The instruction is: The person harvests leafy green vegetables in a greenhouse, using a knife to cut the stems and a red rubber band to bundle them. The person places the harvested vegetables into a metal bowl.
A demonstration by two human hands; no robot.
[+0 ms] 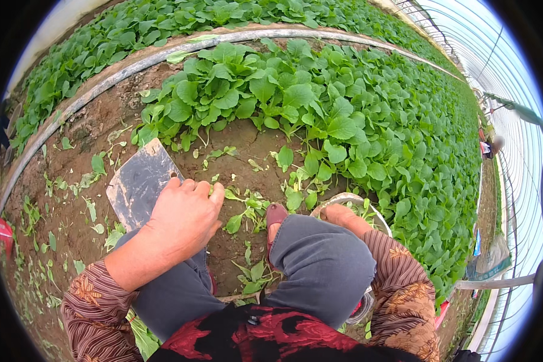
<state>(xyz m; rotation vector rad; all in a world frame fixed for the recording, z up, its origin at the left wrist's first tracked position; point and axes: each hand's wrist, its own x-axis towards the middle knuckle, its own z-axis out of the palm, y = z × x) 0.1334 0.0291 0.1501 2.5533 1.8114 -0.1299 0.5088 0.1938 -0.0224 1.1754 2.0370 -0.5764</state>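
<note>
My left hand (188, 210) is closed around the end of a broad, flat metal blade, apparently a cleaver (140, 183). A hole shows near one corner, and pale dried mud streaks its dark face; any handle is hidden by the hand. The blade is over bare soil beyond my left knee. My right hand (341, 213) is at the near-left part of a round white basin (382, 221) beside my right knee. Leafy greens (362, 209) lie in the basin. The fingertips of that hand are hidden, so its grip is unclear.
Dense young leafy greens (298, 95) stand ahead and to the right. A pale hose (163, 56) curves across the soil behind them. Loose leaves (253, 206) litter the ground before my shoe (275, 215). A red bag (1, 233) sits far left; another person (493, 147) is far right.
</note>
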